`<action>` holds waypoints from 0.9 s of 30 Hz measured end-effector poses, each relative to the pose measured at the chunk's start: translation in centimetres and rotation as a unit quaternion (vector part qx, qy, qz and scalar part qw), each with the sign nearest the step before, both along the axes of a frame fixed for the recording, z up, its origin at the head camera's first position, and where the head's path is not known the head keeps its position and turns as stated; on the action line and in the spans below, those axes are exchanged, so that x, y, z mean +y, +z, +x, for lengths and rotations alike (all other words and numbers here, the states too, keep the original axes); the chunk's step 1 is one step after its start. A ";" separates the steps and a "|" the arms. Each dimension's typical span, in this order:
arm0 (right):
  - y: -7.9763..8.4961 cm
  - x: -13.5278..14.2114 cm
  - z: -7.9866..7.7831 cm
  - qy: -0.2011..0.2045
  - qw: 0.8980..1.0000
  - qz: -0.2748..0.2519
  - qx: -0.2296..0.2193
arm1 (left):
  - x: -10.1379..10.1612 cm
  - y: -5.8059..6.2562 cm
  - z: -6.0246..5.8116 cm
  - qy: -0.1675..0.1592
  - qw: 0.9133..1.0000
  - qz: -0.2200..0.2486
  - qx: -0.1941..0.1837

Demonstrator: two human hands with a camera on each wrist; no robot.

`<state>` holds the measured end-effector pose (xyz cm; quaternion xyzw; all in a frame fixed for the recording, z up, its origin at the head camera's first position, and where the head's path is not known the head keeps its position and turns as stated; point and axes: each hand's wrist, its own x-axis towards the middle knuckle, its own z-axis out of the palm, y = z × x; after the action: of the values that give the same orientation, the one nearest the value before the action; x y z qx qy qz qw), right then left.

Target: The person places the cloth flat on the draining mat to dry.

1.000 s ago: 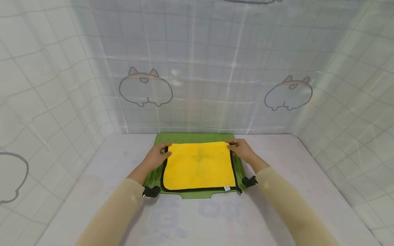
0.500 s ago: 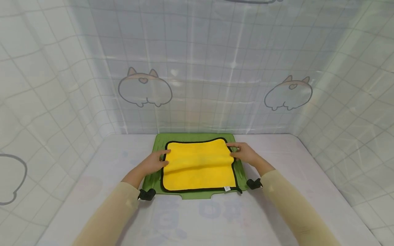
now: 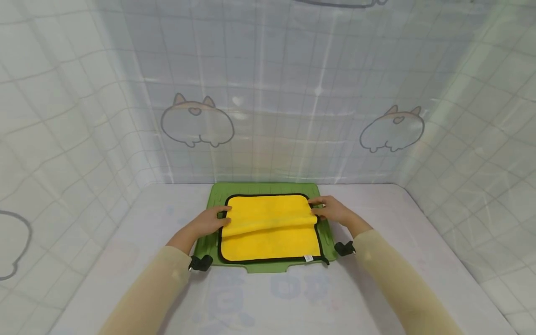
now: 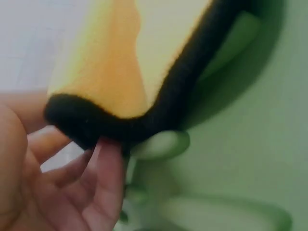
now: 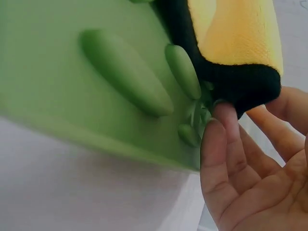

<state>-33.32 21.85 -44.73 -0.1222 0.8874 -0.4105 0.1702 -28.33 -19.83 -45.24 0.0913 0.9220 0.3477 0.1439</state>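
Observation:
A yellow cloth with black edging and a small white tag lies on a green ridged board. Across its middle, a raised crease runs from side to side. My left hand pinches the left edge at the crease; the left wrist view shows the thumb above the black edging and fingertips beneath it. At the opposite edge my right hand pinches the other end of the crease, and in the right wrist view its fingertips tuck under the black border beside the board's raised green ribs.
The green board rests on a pale printed tabletop, its far edge near a back wall hung with a gridded sheet that bears cartoon dog drawings. Similar sheeting encloses both sides. A black wrist device sits at each cuff.
Both hands have moved from the cloth's far corners to lower on its side edges. The far edge now lies flat, and a crease has risen across the middle.

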 end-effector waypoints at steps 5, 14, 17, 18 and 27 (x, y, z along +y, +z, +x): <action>-0.2 -0.6 -1.0 -0.014 1.000 -0.010 0.006 | 0.4 0.1 -0.9 0.020 1.000 0.000 0.024; -0.7 -1.3 -1.7 -0.031 0.999 -0.002 0.028 | 1.1 0.3 -2.2 0.040 0.998 0.001 0.042; -0.4 -1.4 -1.8 -0.029 0.999 0.007 0.040 | 0.9 0.3 -2.5 0.048 0.997 -0.006 0.052; -0.2 -1.4 -1.9 -0.032 0.998 0.012 0.046 | 0.8 0.3 -2.7 0.052 0.997 -0.005 0.057; 0.6 -1.6 -3.1 -0.066 0.994 -0.010 0.081 | 0.7 0.8 -4.0 0.083 0.992 0.017 0.093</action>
<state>-36.39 20.28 -44.17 -0.0976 0.9002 -0.4186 0.0692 -32.28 -19.15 -44.47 0.0492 0.9296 0.3642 0.0264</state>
